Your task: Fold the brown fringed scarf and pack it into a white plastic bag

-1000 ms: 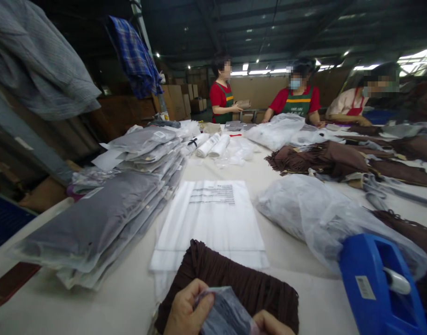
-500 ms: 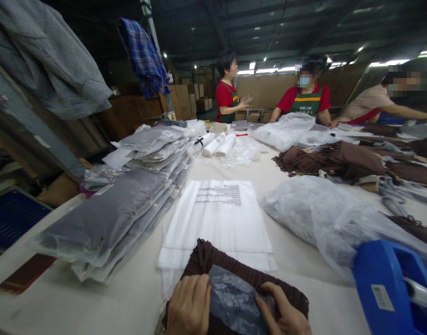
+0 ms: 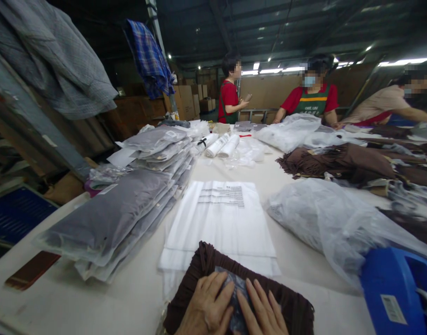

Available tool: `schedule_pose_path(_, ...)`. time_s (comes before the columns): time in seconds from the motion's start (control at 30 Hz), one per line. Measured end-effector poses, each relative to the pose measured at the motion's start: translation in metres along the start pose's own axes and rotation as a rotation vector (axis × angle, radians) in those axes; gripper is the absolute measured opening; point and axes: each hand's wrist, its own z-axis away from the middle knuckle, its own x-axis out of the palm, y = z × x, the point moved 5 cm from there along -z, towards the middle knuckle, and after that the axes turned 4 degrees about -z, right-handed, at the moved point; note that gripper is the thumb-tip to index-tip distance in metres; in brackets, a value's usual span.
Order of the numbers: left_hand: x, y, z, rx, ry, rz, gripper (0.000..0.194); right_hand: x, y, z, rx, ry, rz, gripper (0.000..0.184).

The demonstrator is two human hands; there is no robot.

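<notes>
A dark brown fringed item (image 3: 290, 300) lies at the table's near edge. On top of it is a small crinkled clear plastic piece (image 3: 236, 279), mostly covered by my hands. My left hand (image 3: 209, 304) rests on the plastic with its fingers stretched out. Beside it, my right hand (image 3: 262, 307) lies flat, its fingers slightly spread, also on the plastic. Just beyond the brown item is a flat stack of white plastic bags (image 3: 218, 228) with printed lines of text.
Grey items in clear bags (image 3: 108, 214) are piled on the left. To the right are a crumpled translucent bag (image 3: 314, 214), a blue tape dispenser (image 3: 384, 284) and brown fringed pieces (image 3: 339, 160). White rolls (image 3: 216, 145) lie farther back; several people stand across the table.
My hands have shifted from gripping the plastic's sides to lying flat on top of it, closer together. The whole view has moved slightly.
</notes>
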Motion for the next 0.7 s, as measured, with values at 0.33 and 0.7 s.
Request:
schedule_pose_path(0.33, -0.005, 0.0, -0.004, -0.046, -0.131, 0.002, 0.037, 0.026, -0.007, 0.017, -0.075, -0.044, 0.048, 0.056)
schedule_pose_path(0.7, -0.002, -0.002, 0.008, -0.125, -0.418, 0.174, 0.066, 0.022, -0.006, 0.013, -0.004, -0.064, -0.073, 0.071)
